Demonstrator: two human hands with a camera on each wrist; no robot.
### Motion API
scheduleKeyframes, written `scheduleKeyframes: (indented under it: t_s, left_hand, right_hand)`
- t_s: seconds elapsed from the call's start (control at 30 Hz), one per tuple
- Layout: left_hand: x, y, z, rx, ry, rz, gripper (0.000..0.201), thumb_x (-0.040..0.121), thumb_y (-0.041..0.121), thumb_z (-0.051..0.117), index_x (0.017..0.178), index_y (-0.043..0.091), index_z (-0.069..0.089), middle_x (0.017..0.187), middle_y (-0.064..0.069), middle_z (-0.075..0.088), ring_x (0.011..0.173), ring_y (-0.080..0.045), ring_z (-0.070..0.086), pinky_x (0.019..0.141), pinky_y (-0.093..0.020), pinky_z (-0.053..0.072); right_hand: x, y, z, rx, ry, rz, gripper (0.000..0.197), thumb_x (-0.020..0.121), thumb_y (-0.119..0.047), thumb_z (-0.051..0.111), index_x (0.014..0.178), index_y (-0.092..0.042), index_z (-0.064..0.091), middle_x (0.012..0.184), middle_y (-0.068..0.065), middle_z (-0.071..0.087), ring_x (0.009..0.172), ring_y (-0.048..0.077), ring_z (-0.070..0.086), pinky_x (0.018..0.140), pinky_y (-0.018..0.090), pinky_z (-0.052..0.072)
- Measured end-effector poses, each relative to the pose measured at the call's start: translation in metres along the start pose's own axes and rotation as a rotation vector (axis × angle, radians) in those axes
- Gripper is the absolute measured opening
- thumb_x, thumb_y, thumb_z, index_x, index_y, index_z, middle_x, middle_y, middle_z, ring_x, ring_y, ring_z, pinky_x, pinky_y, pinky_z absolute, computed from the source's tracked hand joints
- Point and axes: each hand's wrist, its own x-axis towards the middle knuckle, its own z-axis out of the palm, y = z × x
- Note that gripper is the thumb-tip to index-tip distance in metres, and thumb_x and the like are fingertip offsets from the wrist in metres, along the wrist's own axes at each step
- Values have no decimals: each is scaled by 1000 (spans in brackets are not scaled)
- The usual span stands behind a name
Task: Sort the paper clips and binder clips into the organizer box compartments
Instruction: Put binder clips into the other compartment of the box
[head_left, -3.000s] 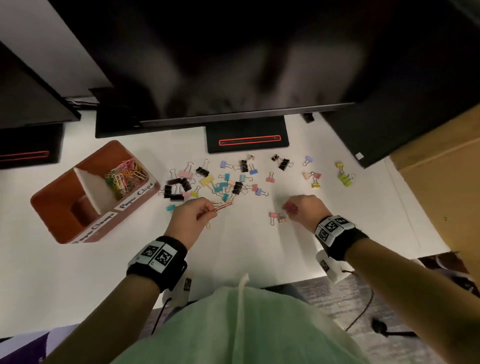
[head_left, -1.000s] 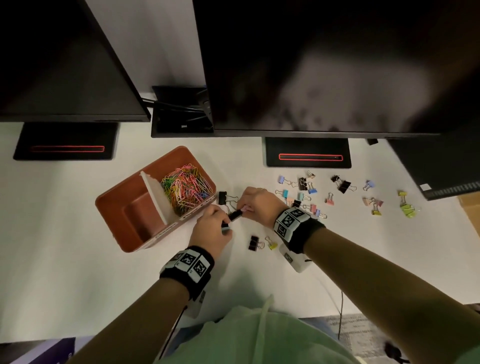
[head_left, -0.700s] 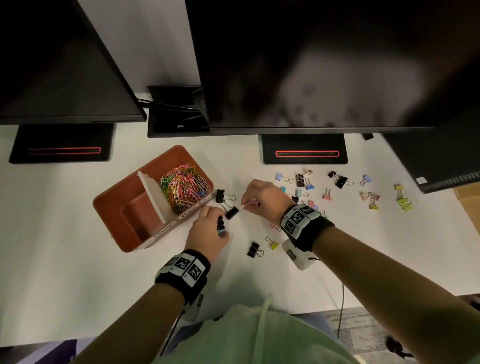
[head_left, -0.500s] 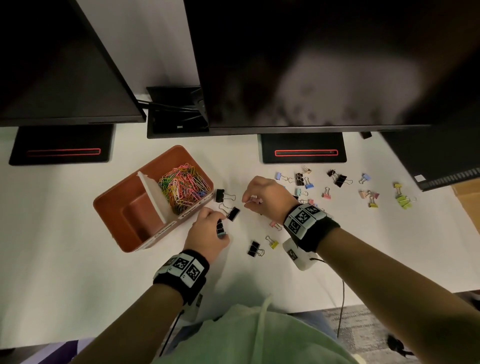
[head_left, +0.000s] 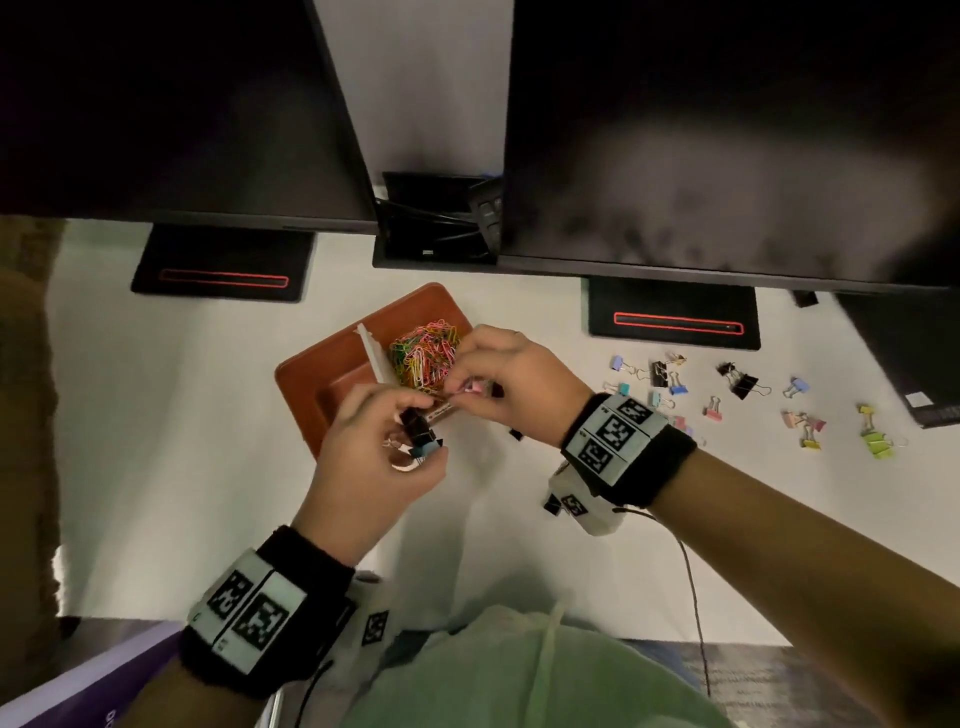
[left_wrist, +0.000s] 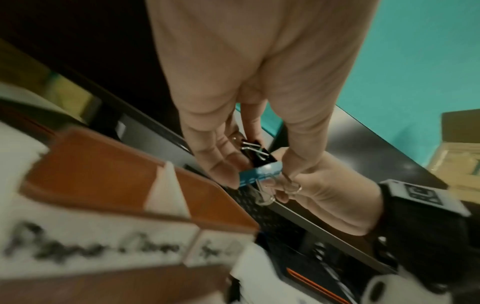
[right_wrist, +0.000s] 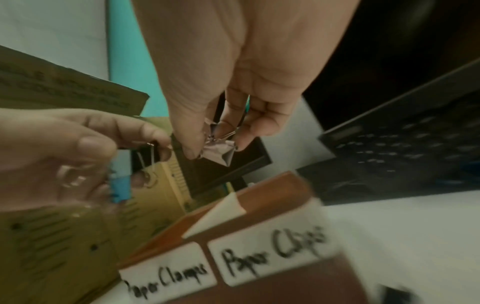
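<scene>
The brown organizer box (head_left: 304, 375) stands on the white desk. Its right compartment is full of coloured paper clips (head_left: 423, 354); the left compartment (head_left: 345, 397) looks bare where it shows. A white divider (head_left: 373, 356) splits the two. My left hand (head_left: 384, 457) hovers just in front of the box, gripping black and blue binder clips (head_left: 420, 435) (left_wrist: 259, 168). My right hand (head_left: 506, 387) hangs over the box's front edge, pinching a pink binder clip (head_left: 474, 387) (right_wrist: 221, 152). Labels on the box front read "Paper Clamps" (right_wrist: 166, 275) and "Paper Clips" (right_wrist: 272, 253).
Several coloured and black binder clips (head_left: 737, 384) lie scattered on the desk to the right. Two dark monitors (head_left: 727, 130) hang over the back of the desk, their stands (head_left: 672, 317) behind the box. A cable (head_left: 691, 582) runs off the near edge.
Both hands have lifted binder clips off the desk and moved left to the box. The head view has shifted, so the box sits more central.
</scene>
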Motion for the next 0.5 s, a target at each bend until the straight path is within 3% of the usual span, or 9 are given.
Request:
scheduleKeyframes:
  t_s: [0.13,0.23,0.3,0.4,0.5]
  left_hand:
    - [14,-31,-46,106,134,-92,43,68,11,79,106,21,61,106,3,49,82,-10,60,79,-22,51]
    - [26,-56,-66,108,74,-183,37,84,14,64,119,22,56,112,-3,55,92,-22,63,88,-35,52]
    - [29,-64,-74,116,78,-205,37,90,10,51,125,23,52,119,-7,58,103,-27,60,94,-40,49]
    - [26,-52,-75,129,132,-160,34,92,7,48,124,20,54,123,-3,56,103,-19,59,90,-30,47]
    - [20,-25,-57,79,108,-30,30,88,8,55,113,23,59,113,5,57,96,-7,60,85,-24,50]
  right_hand:
    - [48,-40,37,-8,-69,-101,9,81,-21,67,90,-20,68,98,-1,58,90,13,52,85,35,48]
    - [73,-59,61,-7,-158,-34,18,87,-24,60,103,-17,64,106,4,58,92,19,57,86,42,50]
    - [78,-63,65,0,-206,21,28,90,-26,57,115,-15,59,115,7,57,97,22,59,89,40,50]
    - [64,-55,50,41,-143,41,28,92,-27,52,119,-18,56,115,3,59,98,18,61,88,35,52]
    - [33,-25,24,33,5,108,18,92,-26,52,108,-22,59,106,-4,60,90,12,59,83,32,53]
